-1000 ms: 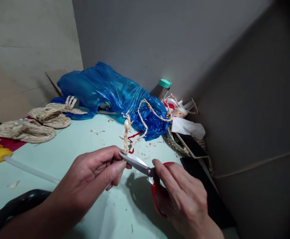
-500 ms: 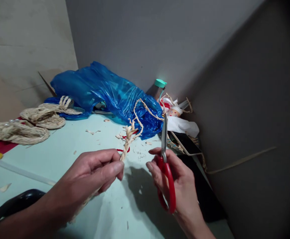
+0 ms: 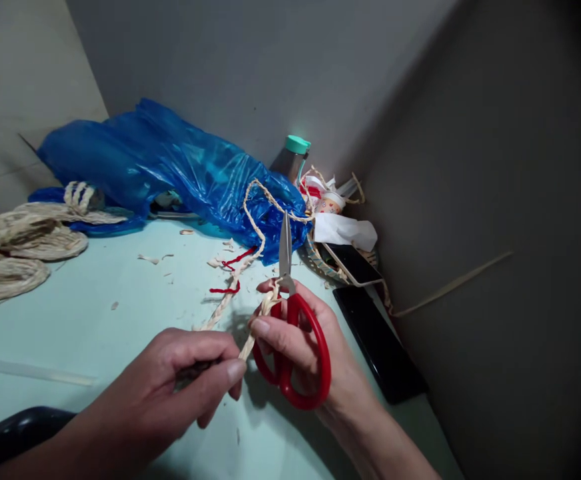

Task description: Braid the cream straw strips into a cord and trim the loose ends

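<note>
Between thumb and fingers, my left hand [image 3: 185,380] pinches a pale straw braid [image 3: 248,343] in the lower middle of the head view. The braid's upper end lies between the thumb and fingers of my right hand [image 3: 315,333]. That hand also carries red-handled scissors [image 3: 308,380], blades pointing up and looking closed. Behind my hands, a thinner straw cord [image 3: 223,303] runs over the table up to the blue bag. Two pieces of red yarn [image 3: 228,290] lie across or beside this cord. My left fingers hide the braid's lower part.
A blue plastic bag [image 3: 170,160] lies along the wall. Woven straw soles [image 3: 30,233] are at left. A green-lidded bottle [image 3: 295,153], white tissue [image 3: 345,230] and a black phone [image 3: 380,343] are at right. Straw scraps dot the pale table [image 3: 135,300].
My right hand, with the scissors, has moved left to the braid and now grips its end. The view has shifted right, so the bag and soles appear further left.
</note>
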`<state>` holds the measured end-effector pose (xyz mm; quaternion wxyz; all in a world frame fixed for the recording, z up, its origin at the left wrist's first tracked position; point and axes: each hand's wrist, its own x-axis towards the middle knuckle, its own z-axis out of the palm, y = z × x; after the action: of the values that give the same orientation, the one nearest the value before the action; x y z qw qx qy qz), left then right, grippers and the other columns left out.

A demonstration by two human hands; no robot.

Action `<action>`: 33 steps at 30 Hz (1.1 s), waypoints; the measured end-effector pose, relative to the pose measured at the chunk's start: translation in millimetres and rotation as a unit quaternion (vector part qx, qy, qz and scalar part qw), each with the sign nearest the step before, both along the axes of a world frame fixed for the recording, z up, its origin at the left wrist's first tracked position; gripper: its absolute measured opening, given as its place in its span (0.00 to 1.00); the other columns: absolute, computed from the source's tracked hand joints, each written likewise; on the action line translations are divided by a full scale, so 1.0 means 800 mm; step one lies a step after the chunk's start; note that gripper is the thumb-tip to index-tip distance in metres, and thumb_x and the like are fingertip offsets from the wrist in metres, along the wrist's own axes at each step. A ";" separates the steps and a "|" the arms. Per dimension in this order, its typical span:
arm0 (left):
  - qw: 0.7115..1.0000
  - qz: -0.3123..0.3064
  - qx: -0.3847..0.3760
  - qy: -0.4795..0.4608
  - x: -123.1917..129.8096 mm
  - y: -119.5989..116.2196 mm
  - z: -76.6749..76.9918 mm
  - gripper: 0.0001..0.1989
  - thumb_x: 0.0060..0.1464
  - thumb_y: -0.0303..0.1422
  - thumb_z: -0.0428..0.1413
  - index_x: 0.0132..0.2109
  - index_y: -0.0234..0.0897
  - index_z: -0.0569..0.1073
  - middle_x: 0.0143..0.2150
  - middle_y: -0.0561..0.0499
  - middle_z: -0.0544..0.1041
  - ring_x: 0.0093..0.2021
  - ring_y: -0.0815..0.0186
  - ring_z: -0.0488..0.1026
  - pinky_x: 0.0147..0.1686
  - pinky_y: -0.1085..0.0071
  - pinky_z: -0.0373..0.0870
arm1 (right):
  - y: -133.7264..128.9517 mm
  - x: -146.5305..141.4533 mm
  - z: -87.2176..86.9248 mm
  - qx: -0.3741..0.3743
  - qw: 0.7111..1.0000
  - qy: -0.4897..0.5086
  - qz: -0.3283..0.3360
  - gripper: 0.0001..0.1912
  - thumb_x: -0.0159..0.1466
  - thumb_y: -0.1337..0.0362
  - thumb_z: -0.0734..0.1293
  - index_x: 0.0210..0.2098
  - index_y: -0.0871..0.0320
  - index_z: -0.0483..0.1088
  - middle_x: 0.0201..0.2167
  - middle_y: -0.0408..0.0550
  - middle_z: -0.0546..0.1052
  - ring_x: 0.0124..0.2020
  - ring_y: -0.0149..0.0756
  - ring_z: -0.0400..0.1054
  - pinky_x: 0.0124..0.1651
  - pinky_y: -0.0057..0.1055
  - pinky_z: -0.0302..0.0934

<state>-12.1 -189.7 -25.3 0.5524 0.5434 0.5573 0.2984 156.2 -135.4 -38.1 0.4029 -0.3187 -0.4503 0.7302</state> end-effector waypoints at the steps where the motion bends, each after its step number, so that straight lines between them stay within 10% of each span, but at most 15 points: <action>1: 1.000 0.001 0.000 -0.003 0.000 0.000 0.000 0.17 0.54 0.43 0.55 0.23 0.39 0.69 0.17 0.58 0.63 0.19 0.72 0.56 0.19 0.74 0.53 | 0.001 0.000 0.000 0.003 1.000 -0.003 -0.009 0.21 0.52 0.65 0.79 0.40 0.57 0.68 0.25 0.36 0.71 0.22 0.24 0.61 0.24 0.21 0.57; 19: 0.998 0.056 -0.019 0.023 -0.012 0.001 -0.002 0.15 0.51 0.47 0.58 0.28 0.41 0.79 0.21 0.54 0.72 0.20 0.71 0.61 0.19 0.75 0.55 | 0.015 0.024 0.005 0.083 0.983 0.013 -0.164 0.12 0.59 0.61 0.76 0.36 0.55 0.69 0.26 0.37 0.68 0.25 0.26 0.61 0.27 0.22 0.60; 33: 0.989 0.083 0.101 0.075 -0.007 0.002 0.002 0.10 0.49 0.41 0.60 0.25 0.44 0.80 0.18 0.55 0.73 0.19 0.69 0.65 0.19 0.74 0.60 | 0.018 0.022 0.005 0.109 0.983 0.005 -0.149 0.21 0.56 0.58 0.76 0.46 0.54 0.69 0.30 0.39 0.74 0.27 0.28 0.66 0.30 0.25 0.64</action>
<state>-18.0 -188.0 -23.4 0.4243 0.5690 0.6074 0.3566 173.8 -120.8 -33.8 0.5419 -0.3332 -0.4726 0.6099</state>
